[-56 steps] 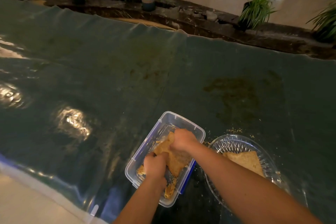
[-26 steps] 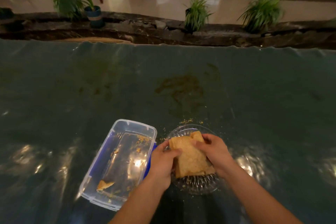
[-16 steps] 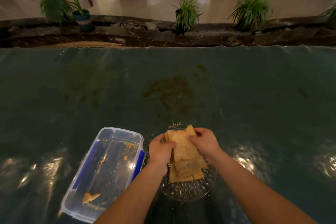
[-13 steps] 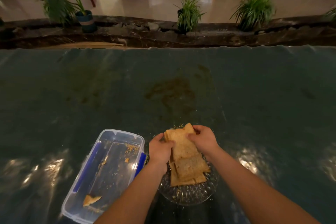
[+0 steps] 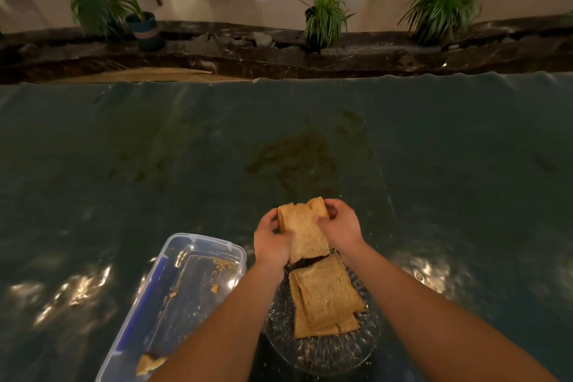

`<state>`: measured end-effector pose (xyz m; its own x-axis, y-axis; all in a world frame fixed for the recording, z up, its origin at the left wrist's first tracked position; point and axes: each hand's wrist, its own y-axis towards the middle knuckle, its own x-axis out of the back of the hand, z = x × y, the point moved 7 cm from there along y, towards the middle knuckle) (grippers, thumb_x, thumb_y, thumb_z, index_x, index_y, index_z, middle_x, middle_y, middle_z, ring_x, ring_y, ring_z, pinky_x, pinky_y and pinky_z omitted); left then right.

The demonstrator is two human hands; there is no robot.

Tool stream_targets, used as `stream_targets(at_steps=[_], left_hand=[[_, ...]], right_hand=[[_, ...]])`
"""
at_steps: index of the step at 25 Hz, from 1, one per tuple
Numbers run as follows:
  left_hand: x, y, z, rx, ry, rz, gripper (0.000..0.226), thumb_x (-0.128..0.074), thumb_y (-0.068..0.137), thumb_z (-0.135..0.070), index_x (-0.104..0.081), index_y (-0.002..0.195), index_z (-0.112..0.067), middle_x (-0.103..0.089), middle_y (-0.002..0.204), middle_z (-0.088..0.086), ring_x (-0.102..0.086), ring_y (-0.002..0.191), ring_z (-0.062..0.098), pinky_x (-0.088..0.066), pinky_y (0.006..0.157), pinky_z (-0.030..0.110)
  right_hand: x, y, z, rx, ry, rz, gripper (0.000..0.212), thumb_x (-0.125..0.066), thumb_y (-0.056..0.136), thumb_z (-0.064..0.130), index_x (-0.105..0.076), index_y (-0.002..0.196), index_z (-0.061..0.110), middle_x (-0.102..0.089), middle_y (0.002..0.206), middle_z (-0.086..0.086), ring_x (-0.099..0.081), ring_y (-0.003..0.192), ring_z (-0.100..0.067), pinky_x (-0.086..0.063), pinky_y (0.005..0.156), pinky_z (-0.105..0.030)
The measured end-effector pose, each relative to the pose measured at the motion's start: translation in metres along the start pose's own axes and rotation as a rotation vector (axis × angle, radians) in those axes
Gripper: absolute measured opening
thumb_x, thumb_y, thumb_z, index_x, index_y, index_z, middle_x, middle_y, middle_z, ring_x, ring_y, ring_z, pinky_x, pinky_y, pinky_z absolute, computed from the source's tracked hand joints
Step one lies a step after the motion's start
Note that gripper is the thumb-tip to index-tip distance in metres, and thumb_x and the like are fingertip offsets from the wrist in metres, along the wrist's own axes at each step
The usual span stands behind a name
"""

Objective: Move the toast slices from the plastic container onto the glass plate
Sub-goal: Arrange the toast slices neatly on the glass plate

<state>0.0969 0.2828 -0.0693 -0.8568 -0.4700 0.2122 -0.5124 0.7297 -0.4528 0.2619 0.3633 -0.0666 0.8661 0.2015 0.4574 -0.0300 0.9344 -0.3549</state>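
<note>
Your left hand (image 5: 270, 242) and right hand (image 5: 341, 226) both clamp their fingers on a stack of toast slices (image 5: 305, 231) at the glass plate's (image 5: 325, 353) 12 o'clock edge; more slices (image 5: 324, 298) lie on it. The plastic container (image 5: 173, 304) sits at its 9 o'clock.

One head-worn view — looking forward and steeply down, close over the surface (image 5: 434, 195), potted plants (image 5: 325, 18) far off at 12 o'clock.

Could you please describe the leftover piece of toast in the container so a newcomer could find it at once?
Left of the glass plate lies the clear plastic container. In its near corner sits one torn toast piece, far larger than the scattered crumbs.
</note>
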Motion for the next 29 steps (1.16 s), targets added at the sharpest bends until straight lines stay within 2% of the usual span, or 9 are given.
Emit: stream_targets(at_steps=[2, 5, 8, 10, 13, 22, 26, 29], left_hand=[[-0.006, 0.002, 0.004, -0.020, 0.060, 0.040, 0.062, -0.067, 0.085, 0.005, -0.050, 0.140, -0.017, -0.063, 0.118, -0.004, -0.062, 0.100, 0.010, -0.055, 0.088, 0.030], [-0.010, 0.005, 0.009, -0.081, 0.213, 0.104, 0.065, -0.067, 0.086, 0.003, -0.046, 0.145, -0.015, -0.060, 0.132, 0.004, -0.063, 0.111, 0.016, -0.053, 0.100, 0.035], [-0.007, 0.003, 0.013, -0.159, 0.394, 0.109, 0.066, -0.068, 0.087, -0.002, -0.044, 0.146, -0.019, -0.049, 0.132, 0.008, -0.059, 0.102, 0.011, -0.050, 0.098, 0.025], [-0.006, -0.003, 0.015, -0.199, 0.450, 0.111, 0.065, -0.069, 0.087, -0.006, -0.046, 0.146, -0.019, -0.049, 0.129, 0.007, -0.056, 0.102, 0.008, -0.046, 0.093, 0.018], [-0.008, -0.010, 0.019, -0.248, 0.506, 0.112, 0.062, -0.069, 0.087, -0.008, -0.048, 0.144, -0.017, -0.050, 0.126, 0.002, -0.055, 0.103, 0.006, -0.041, 0.090, 0.015], [-0.011, -0.022, 0.036, -0.212, 0.561, 0.142, 0.061, -0.069, 0.087, -0.013, -0.049, 0.144, -0.022, -0.052, 0.130, 0.001, -0.061, 0.104, 0.009, -0.049, 0.089, 0.018], [-0.006, -0.029, 0.026, -0.193, 0.517, 0.129, 0.056, -0.070, 0.087, -0.015, -0.053, 0.139, -0.023, -0.056, 0.127, 0.000, -0.061, 0.105, 0.010, -0.051, 0.091, 0.024], [0.005, -0.046, 0.028, -0.182, 0.444, 0.106, 0.046, -0.069, 0.090, -0.022, -0.057, 0.134, -0.022, -0.059, 0.122, -0.003, -0.058, 0.103, 0.006, -0.045, 0.086, 0.021]], right_hand=[[0.000, 0.002, -0.011, -0.027, 0.005, -0.013, 0.037, -0.071, 0.082, 0.016, -0.060, 0.117, 0.022, -0.067, 0.108, 0.007, -0.060, 0.091, -0.009, -0.046, 0.068, -0.020], [0.005, 0.002, -0.019, -0.022, -0.015, -0.013, 0.036, -0.071, 0.081, 0.017, -0.062, 0.116, 0.022, -0.066, 0.098, 0.011, -0.063, 0.088, -0.009, -0.050, 0.068, -0.022], [0.010, -0.002, -0.024, -0.012, -0.066, 0.013, 0.034, -0.072, 0.081, 0.015, -0.062, 0.111, 0.025, -0.070, 0.098, 0.009, -0.067, 0.088, -0.011, -0.058, 0.075, -0.034], [0.012, -0.007, -0.029, -0.018, -0.105, 0.013, 0.032, -0.072, 0.081, 0.016, -0.062, 0.110, 0.026, -0.069, 0.091, 0.012, -0.066, 0.080, -0.008, -0.055, 0.066, -0.029], [0.012, -0.017, -0.037, -0.030, -0.148, 0.006, 0.029, -0.069, 0.082, 0.017, -0.061, 0.108, 0.027, -0.065, 0.078, 0.016, -0.062, 0.069, -0.002, -0.047, 0.054, -0.024], [0.016, -0.035, -0.061, -0.081, -0.115, 0.043, 0.028, -0.068, 0.082, 0.015, -0.061, 0.107, 0.026, -0.069, 0.081, 0.009, -0.067, 0.073, -0.011, -0.058, 0.066, -0.037], [0.017, -0.035, -0.056, -0.063, -0.154, 0.082, 0.031, -0.068, 0.083, 0.017, -0.060, 0.112, 0.024, -0.069, 0.087, 0.009, -0.067, 0.080, -0.012, -0.055, 0.068, -0.033], [0.026, -0.041, -0.057, -0.054, -0.167, 0.081, 0.037, -0.067, 0.083, 0.023, -0.058, 0.119, 0.023, -0.065, 0.090, 0.014, -0.063, 0.085, -0.009, -0.047, 0.067, -0.025]])
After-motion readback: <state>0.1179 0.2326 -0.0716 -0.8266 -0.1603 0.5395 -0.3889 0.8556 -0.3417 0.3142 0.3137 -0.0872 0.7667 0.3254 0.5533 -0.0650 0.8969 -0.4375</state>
